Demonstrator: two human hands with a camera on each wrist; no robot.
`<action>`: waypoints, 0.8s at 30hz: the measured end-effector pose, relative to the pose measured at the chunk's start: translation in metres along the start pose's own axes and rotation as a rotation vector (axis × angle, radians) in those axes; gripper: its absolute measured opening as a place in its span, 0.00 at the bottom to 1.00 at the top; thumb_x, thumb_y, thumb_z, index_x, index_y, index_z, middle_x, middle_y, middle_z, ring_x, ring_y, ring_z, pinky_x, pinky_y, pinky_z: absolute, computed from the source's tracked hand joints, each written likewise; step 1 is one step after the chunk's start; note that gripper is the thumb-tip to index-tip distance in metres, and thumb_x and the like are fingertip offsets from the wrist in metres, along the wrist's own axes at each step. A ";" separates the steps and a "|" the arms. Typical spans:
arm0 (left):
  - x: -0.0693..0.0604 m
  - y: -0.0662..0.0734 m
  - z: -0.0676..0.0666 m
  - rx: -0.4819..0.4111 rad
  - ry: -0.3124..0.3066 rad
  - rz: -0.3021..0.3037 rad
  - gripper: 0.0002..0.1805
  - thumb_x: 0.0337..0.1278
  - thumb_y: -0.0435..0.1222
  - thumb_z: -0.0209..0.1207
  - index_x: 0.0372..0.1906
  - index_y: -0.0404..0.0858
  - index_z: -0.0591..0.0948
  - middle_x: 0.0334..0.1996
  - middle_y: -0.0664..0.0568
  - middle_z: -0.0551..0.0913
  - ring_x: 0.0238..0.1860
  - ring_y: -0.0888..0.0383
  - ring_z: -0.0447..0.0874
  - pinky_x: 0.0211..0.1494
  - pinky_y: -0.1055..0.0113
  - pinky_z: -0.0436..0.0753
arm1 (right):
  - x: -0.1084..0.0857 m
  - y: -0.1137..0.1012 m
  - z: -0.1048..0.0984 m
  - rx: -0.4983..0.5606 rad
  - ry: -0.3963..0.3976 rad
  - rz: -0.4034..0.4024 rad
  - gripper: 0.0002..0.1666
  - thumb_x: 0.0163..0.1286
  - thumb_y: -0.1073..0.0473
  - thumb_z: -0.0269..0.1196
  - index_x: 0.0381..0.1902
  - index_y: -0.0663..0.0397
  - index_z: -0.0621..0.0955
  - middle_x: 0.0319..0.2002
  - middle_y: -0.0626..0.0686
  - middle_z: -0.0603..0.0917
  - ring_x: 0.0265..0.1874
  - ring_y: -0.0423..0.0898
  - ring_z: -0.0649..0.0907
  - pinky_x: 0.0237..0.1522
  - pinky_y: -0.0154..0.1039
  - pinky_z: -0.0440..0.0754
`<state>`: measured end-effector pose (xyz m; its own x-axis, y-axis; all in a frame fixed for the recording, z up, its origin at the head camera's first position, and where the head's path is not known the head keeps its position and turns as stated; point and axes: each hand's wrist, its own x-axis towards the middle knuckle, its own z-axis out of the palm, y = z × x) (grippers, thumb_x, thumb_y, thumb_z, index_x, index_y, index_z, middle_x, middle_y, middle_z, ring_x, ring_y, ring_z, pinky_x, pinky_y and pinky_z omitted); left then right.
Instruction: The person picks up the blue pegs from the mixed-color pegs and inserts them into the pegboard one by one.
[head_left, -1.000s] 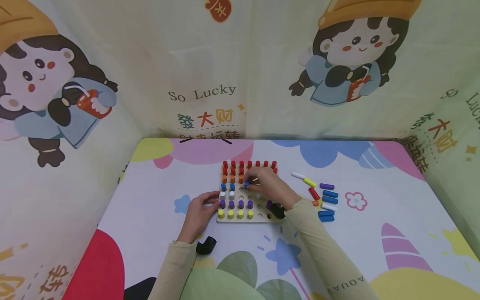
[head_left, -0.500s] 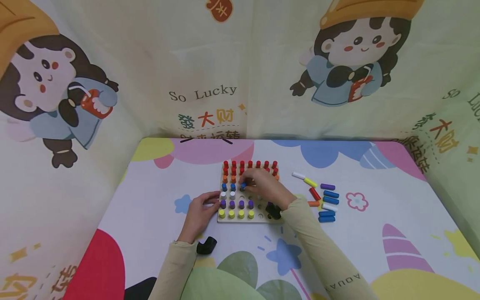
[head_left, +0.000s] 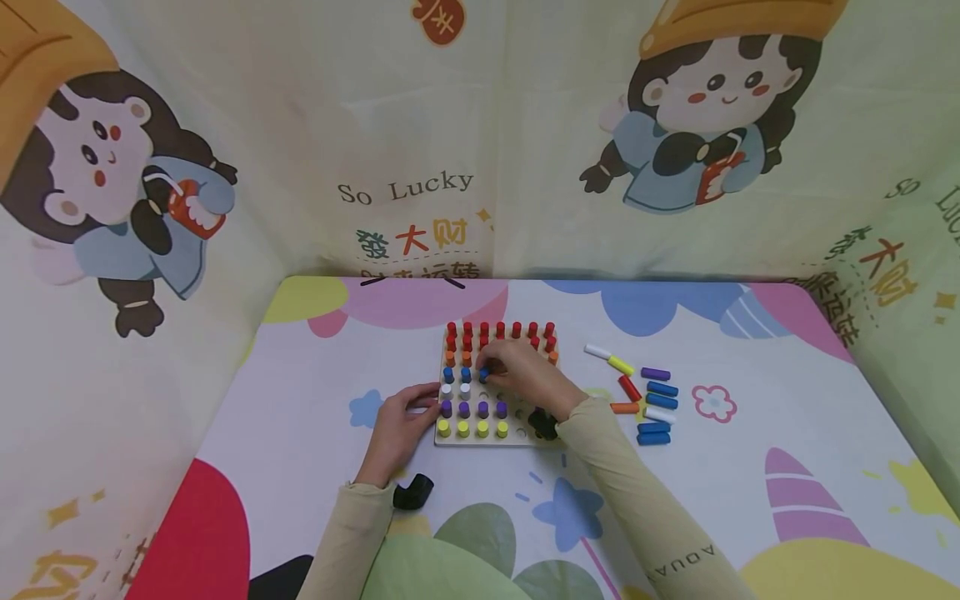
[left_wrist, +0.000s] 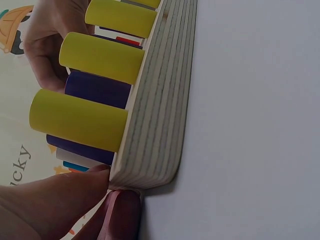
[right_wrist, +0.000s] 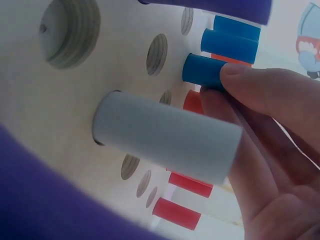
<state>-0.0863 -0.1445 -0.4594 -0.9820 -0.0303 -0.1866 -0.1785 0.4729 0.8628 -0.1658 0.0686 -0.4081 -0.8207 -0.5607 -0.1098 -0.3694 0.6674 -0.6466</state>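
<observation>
A wooden peg board (head_left: 501, 444) holds rows of red, orange, blue, white, purple and yellow pegs. My right hand (head_left: 528, 372) pinches a blue peg (head_left: 483, 376) between thumb and finger, third from the left in the blue row; in the right wrist view the blue peg (right_wrist: 202, 70) stands upright from the board with its base at the surface. A white peg (right_wrist: 167, 135) stands nearer that camera. My left hand (head_left: 397, 429) grips the board's left edge; in the left wrist view its fingers touch the board's corner (left_wrist: 150, 165) beside a yellow peg (left_wrist: 77, 120).
Loose pegs lie right of the board: a white one (head_left: 597, 352), a yellow (head_left: 620, 365), a red (head_left: 628, 387), an orange (head_left: 625, 408), a purple (head_left: 656, 374) and several blue ones (head_left: 662, 401). A patterned cloth wall (head_left: 540, 233) rises behind the table.
My right hand has moved slightly left with the blue peg, from the fourth column to the third, and lowered it to the board. My left hand stays at the board's edge.
</observation>
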 end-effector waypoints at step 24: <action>0.001 -0.002 0.001 0.011 0.004 0.011 0.20 0.64 0.34 0.63 0.61 0.41 0.80 0.49 0.49 0.86 0.44 0.55 0.86 0.49 0.60 0.86 | -0.028 -0.002 -0.024 -0.082 0.057 0.001 0.12 0.64 0.63 0.70 0.46 0.55 0.84 0.43 0.50 0.86 0.46 0.45 0.85 0.53 0.41 0.84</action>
<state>-0.0868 -0.1447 -0.4616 -0.9841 -0.0292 -0.1754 -0.1675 0.4826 0.8597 -0.1524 0.0950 -0.3857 -0.8437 -0.5327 -0.0662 -0.4008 0.7072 -0.5825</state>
